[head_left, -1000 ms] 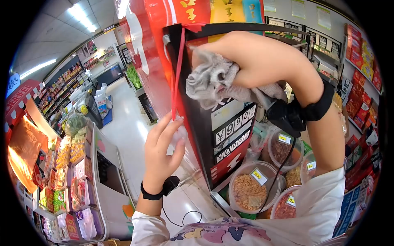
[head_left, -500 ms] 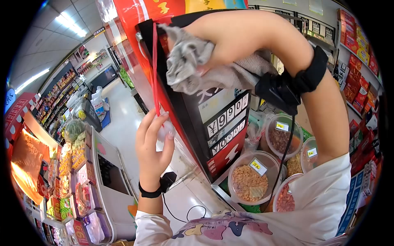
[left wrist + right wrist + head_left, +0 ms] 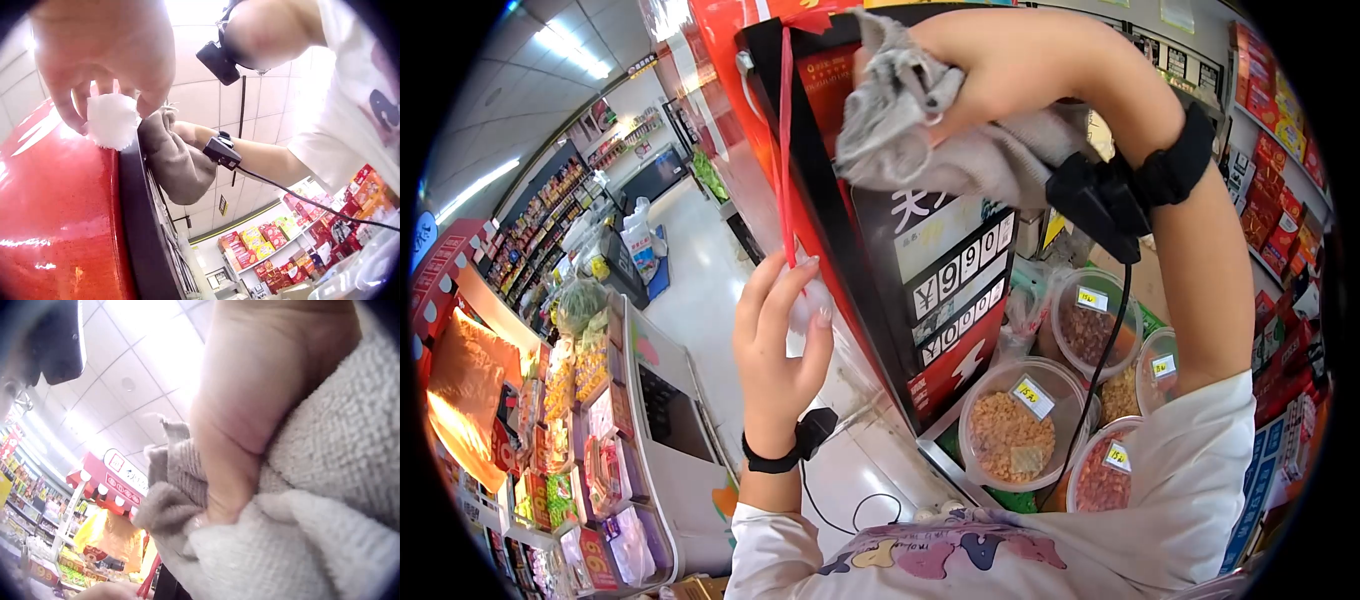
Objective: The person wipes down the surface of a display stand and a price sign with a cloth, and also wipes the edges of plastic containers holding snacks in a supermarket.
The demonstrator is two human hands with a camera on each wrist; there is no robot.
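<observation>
My right hand (image 3: 980, 75) grips a crumpled grey cloth (image 3: 900, 125) over the upper part of a black-framed price sign (image 3: 955, 290). In the right wrist view the thumb presses into folds of the cloth (image 3: 250, 550). Along the sign's left post hangs a red ribbon (image 3: 786, 150). At its lower end my left hand (image 3: 775, 340) holds a white fluffy ball (image 3: 112, 122) between fingers and thumb, beside a glossy red surface (image 3: 56, 206). The cloth hides part of the sign's upper face.
Round clear tubs (image 3: 1010, 425) of dried food with price tags stand below the sign. A snack display (image 3: 590, 420) is at the left, with a tiled aisle (image 3: 690, 260) beyond it. Red boxes (image 3: 1270, 210) fill shelves at the right. Thin black cables (image 3: 1105, 360) run from the wrist cameras.
The right hand and cloth have shifted right, away from the sign's left post, uncovering some of the red panel behind. The left hand keeps its hold on the ball. The head view has shifted.
</observation>
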